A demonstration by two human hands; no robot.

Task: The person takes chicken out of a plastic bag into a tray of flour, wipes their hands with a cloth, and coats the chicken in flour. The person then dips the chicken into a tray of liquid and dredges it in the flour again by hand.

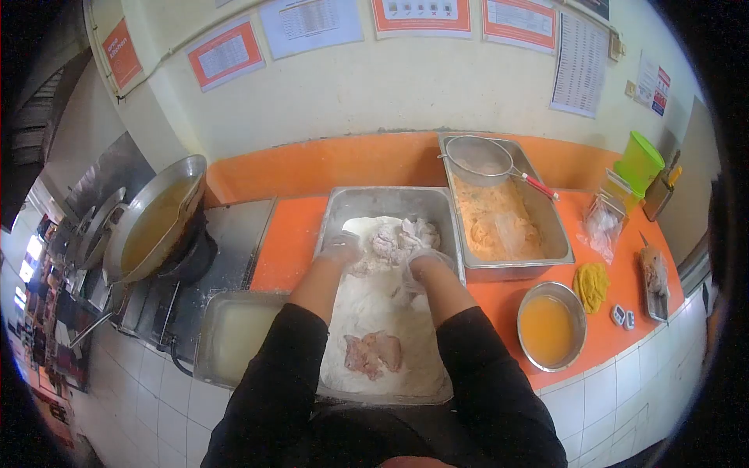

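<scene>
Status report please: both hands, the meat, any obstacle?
Left hand, right hand pressing floured meat pieces in flour tray. One uncoated piece near. No obstacle.

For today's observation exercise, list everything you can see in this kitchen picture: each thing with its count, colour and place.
flour tray: one, metal, centre, filled with white flour
floured pieces: a pile, white, far end of the flour tray
raw meat: one uncoated lump, pink, near end
batter tray: one, metal, right, orange mix inside
strainer: one, metal with red handle, on the batter tray
bowl: one, metal, orange liquid, front right
wok: one, metal, left on the stove, with oil
green container: one, far right
wall papers: several, orange and white
left hand: gloved, in the flour
right hand: gloved, beside the pile
</scene>
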